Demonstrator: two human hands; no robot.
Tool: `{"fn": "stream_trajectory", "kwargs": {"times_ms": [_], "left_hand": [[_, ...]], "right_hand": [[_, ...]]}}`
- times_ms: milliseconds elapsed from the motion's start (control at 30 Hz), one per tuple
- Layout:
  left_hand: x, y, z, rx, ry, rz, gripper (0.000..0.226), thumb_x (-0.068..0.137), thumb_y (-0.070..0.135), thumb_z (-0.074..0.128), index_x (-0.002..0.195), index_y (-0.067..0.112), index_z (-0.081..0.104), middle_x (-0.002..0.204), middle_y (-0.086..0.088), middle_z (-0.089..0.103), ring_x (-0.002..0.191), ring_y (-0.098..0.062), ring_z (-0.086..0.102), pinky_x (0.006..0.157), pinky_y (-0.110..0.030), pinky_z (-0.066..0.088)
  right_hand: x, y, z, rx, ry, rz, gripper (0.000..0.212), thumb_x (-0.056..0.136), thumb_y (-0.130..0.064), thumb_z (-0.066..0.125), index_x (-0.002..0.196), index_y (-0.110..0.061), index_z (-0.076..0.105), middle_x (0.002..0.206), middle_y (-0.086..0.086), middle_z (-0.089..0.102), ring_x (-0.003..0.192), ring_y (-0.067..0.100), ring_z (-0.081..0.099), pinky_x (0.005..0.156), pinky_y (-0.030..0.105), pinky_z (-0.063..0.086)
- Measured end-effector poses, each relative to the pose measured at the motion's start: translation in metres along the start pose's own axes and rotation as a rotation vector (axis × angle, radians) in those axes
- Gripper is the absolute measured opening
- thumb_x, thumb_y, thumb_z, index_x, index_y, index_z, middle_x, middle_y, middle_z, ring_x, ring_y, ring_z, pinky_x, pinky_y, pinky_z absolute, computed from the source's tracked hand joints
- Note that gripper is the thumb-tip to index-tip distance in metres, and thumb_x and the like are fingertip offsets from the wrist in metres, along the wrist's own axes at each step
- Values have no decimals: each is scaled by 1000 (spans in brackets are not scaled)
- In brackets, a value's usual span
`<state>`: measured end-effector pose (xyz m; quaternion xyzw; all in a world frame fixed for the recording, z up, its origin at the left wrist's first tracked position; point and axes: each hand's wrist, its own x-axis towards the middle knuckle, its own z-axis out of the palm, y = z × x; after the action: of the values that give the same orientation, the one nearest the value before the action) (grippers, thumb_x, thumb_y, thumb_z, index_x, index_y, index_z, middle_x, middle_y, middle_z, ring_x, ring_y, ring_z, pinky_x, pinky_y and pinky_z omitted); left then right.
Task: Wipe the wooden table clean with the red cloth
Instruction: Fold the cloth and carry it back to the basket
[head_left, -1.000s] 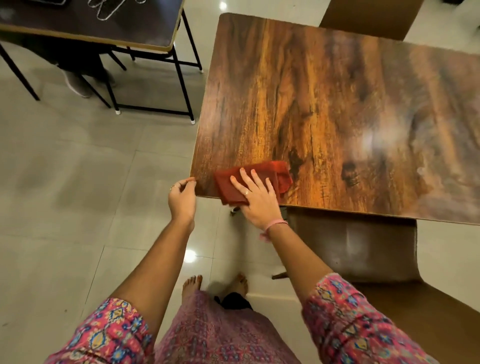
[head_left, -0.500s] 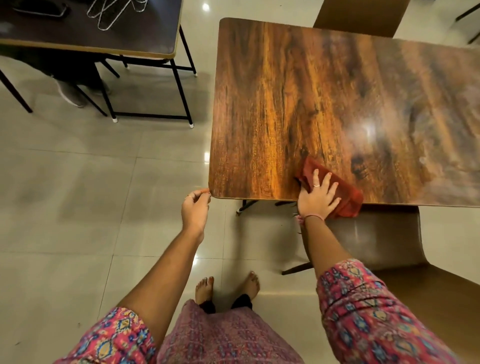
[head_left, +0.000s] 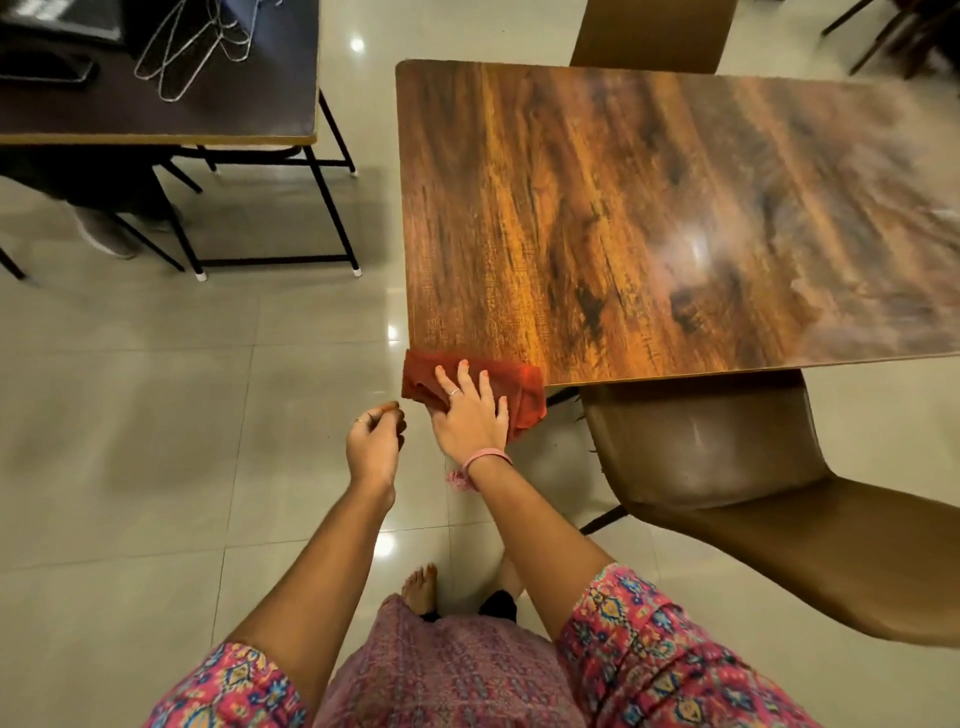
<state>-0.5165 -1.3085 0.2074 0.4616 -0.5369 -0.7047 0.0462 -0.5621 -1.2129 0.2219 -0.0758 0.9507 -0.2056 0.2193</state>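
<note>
The wooden table (head_left: 623, 208) fills the upper right of the head view, its top glossy with a light glare. The red cloth (head_left: 514, 382) lies over the table's near-left corner and hangs past the edge. My right hand (head_left: 470, 410) presses flat on the cloth with fingers spread and straight. My left hand (head_left: 376, 441) hovers just left of that corner, off the table, fingers loosely curled with thumb and fingertips close together; I see nothing held in it.
A brown chair (head_left: 753, 493) stands at the table's near side, right of my arm. Another chair back (head_left: 649, 31) is at the far side. A dark table (head_left: 156, 104) with wire hangers (head_left: 192, 47) stands at the upper left. My bare feet are on the tiled floor.
My right hand slid the cloth from the near edge's middle back left to the corner, partly off the table. My left hand came off the table corner and dropped slightly.
</note>
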Motion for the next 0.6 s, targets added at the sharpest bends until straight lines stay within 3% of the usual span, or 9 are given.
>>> {"fn": "stream_trajectory", "kwargs": {"times_ms": [67, 133, 200, 267, 367, 433, 500, 600], "left_hand": [[-5, -1, -2, 14, -24, 6, 10, 93, 11, 52, 97, 13, 61, 85, -1, 62, 87, -18, 58, 74, -23, 47], [-9, -1, -5, 38, -64, 10, 11, 93, 14, 53, 100, 13, 61, 93, -4, 63, 92, -20, 59, 79, -26, 48], [-14, 1, -8, 95, -153, 43, 20, 93, 15, 53, 113, 14, 59, 110, -4, 62, 104, -18, 58, 90, -28, 46], [-23, 6, -11, 190, -284, 106, 37, 93, 18, 56, 129, 16, 51, 126, 1, 55, 116, -13, 52, 99, -28, 41], [-40, 13, -12, 301, -485, 163, 51, 92, 25, 59, 140, 21, 42, 134, 6, 48, 122, -7, 46, 94, -20, 40], [-52, 17, -12, 305, -594, 130, 53, 92, 26, 59, 141, 23, 41, 132, 7, 51, 112, 1, 53, 82, -10, 44], [-63, 19, -13, 307, -694, 98, 46, 93, 23, 56, 137, 25, 44, 123, 12, 56, 97, 10, 58, 72, -6, 46], [-76, 19, -11, 303, -799, 26, 31, 94, 25, 53, 122, 37, 46, 110, 20, 58, 90, 12, 60, 69, -5, 45]], "right_hand": [[-2, -7, -8, 93, -88, 22, 51, 97, -36, 41, 147, -37, 29, 159, -5, 17, 147, 23, 8, 116, 50, 10], [-6, -11, -15, 252, -133, 55, 45, 97, -44, 40, 141, -32, 41, 148, 3, 41, 139, 27, 31, 112, 48, 25], [-17, -12, -24, 492, -120, 92, 38, 97, -46, 42, 125, -25, 56, 114, 6, 64, 109, 28, 57, 93, 37, 44], [-32, -8, -36, 756, -104, 170, 29, 98, -42, 44, 110, -21, 60, 89, -1, 63, 81, 16, 60, 69, 24, 46], [-49, 9, -47, 936, -126, 254, 35, 96, -47, 46, 112, -19, 61, 93, -4, 65, 80, 8, 62, 65, 17, 49], [-62, 15, -48, 1022, -146, 261, 34, 94, -50, 48, 109, -22, 61, 97, -4, 68, 83, 8, 65, 69, 19, 52], [-77, 22, -47, 1113, -162, 282, 36, 95, -47, 49, 113, -19, 60, 101, 0, 69, 87, 12, 67, 73, 22, 55], [-102, 30, -51, 1260, -166, 281, 33, 98, -39, 45, 121, -16, 53, 99, 1, 66, 85, 12, 66, 64, 20, 56]]}}
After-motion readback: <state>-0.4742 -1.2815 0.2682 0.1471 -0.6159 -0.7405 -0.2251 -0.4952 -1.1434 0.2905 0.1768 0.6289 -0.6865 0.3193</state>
